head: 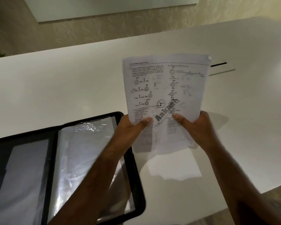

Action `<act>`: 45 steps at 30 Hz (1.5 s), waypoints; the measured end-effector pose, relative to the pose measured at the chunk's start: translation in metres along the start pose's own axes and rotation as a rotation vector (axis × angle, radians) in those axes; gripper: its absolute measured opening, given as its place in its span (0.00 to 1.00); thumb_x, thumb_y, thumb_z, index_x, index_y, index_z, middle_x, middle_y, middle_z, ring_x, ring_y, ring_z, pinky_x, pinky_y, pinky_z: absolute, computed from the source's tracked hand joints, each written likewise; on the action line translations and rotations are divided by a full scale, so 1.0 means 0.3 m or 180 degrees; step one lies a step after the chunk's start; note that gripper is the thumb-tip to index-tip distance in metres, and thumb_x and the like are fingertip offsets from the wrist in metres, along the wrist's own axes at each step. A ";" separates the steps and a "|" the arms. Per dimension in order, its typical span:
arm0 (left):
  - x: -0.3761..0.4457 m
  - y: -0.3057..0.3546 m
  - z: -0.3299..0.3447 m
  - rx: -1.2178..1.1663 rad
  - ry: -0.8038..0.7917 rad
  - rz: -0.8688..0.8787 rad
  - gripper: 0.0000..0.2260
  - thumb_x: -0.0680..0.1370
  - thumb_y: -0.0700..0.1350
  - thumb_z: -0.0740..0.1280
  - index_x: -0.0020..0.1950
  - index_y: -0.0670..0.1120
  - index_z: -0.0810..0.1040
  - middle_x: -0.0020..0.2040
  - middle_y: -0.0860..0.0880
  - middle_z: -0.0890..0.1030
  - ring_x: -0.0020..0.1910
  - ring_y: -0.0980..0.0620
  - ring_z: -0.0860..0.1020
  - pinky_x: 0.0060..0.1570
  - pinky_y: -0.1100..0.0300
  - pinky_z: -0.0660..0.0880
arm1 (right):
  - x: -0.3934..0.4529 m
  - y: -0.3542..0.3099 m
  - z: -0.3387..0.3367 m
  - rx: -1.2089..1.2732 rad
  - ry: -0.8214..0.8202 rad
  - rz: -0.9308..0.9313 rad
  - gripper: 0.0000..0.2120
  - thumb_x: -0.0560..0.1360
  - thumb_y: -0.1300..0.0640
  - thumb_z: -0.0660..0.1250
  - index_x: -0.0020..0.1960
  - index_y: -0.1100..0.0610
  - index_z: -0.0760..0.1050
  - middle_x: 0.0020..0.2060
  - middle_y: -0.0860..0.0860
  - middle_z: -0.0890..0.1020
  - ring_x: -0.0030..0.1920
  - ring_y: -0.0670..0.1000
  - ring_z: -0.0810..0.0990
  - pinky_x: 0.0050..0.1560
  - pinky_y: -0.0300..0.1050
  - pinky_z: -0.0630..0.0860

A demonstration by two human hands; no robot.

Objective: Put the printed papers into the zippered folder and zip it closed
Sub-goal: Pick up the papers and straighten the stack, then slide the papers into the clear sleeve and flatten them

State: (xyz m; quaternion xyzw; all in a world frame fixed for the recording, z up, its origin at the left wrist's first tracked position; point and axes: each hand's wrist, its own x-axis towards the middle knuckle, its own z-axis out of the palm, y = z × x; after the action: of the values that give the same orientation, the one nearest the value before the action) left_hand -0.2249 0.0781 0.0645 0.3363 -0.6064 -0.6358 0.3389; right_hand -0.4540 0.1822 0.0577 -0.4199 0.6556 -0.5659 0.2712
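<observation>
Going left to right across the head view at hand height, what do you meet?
Open zippered folder lying on the white table → left hand gripping the printed papers → right hand gripping their other lower corner.

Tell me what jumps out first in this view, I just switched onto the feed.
The printed papers stand out first: a sheet of chemistry diagrams held up above the white table, pinched at its lower edge by the left hand and the right hand. To the lower left, the black zippered folder lies open on the table, its glossy plastic sleeves catching the light.
</observation>
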 end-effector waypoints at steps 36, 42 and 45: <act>-0.544 -0.128 -1.099 0.1870 0.2645 -0.0346 0.07 0.80 0.48 0.71 0.54 0.61 0.80 0.52 0.61 0.83 0.52 0.65 0.81 0.53 0.63 0.77 | -0.058 0.006 0.603 0.0047 -0.1491 0.0352 0.16 0.68 0.36 0.79 0.54 0.36 0.85 0.47 0.42 0.90 0.44 0.47 0.91 0.39 0.41 0.86; -0.609 -0.114 -1.230 0.3038 0.2879 -0.1222 0.17 0.76 0.52 0.75 0.63 0.54 0.78 0.65 0.47 0.77 0.65 0.41 0.76 0.67 0.40 0.70 | -0.070 -0.001 0.673 0.0102 -0.1646 0.0361 0.15 0.69 0.38 0.80 0.55 0.37 0.85 0.46 0.43 0.90 0.43 0.47 0.91 0.37 0.39 0.85; -0.623 -0.117 -1.264 0.3146 0.2975 -0.1729 0.25 0.76 0.56 0.75 0.69 0.50 0.74 0.71 0.43 0.72 0.68 0.35 0.72 0.67 0.37 0.67 | -0.071 0.002 0.703 0.0124 -0.1640 0.0389 0.17 0.68 0.39 0.80 0.55 0.39 0.85 0.47 0.44 0.91 0.44 0.49 0.91 0.39 0.43 0.86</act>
State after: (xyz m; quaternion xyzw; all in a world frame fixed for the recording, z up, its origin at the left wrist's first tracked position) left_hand 0.1941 0.0302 0.0180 0.8246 -0.5098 -0.1398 0.2014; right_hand -0.2682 0.0920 0.0098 -0.5045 0.5780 -0.4354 0.4709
